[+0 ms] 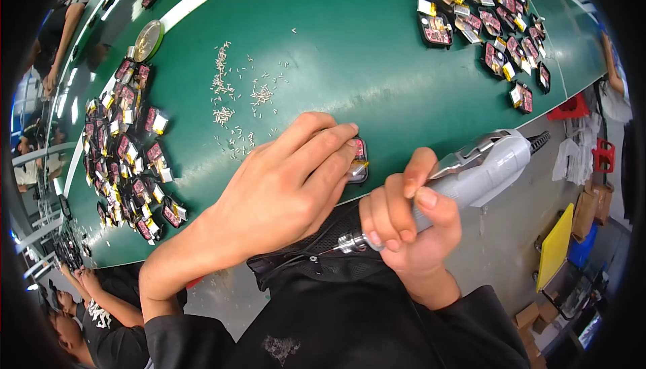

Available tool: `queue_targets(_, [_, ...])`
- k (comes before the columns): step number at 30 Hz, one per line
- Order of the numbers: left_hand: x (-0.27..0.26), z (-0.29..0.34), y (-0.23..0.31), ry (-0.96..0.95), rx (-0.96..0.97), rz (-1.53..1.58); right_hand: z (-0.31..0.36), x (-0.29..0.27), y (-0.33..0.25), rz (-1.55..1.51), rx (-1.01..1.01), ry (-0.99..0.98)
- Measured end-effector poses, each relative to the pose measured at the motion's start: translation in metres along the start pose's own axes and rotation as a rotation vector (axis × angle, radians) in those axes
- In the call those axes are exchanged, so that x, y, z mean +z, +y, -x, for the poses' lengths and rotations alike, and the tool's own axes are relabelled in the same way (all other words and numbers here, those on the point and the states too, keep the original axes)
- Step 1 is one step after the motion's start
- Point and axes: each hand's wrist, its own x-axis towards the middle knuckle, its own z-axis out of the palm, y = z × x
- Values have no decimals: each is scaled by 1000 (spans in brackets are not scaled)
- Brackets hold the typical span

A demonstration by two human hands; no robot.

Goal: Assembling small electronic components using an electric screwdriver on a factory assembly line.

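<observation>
My left hand (286,180) reaches across to the green table's front edge. Its fingers are bent together over a small black device housing (361,170), which lies open-side up and shows a pinkish-red circuit board and a silver-and-yellow battery pouch. Part of the housing is hidden under those fingers. Wrapped in my right hand (420,234) is a grey electric screwdriver (481,167). Its metal chuck and thin bit point left, beneath my left wrist and apart from the housing. Loose small screws (222,76) are scattered on the table beyond my left hand.
Many similar open housings lie in a heap on the left (128,147) and another group at the far right (494,25). A round yellowish dish (149,40) stands by the left heap. Co-workers sit at the left; a yellow board (555,244) and boxes stand on the floor to the right.
</observation>
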Motion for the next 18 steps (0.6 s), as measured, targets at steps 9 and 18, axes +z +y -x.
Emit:
queue_targets(9, [18, 6, -6, 191, 246, -327, 9, -1, 20, 78, 3, 130])
queue_targets(18, [23, 13, 0, 190, 236, -357, 8, -5, 10, 68, 74, 105])
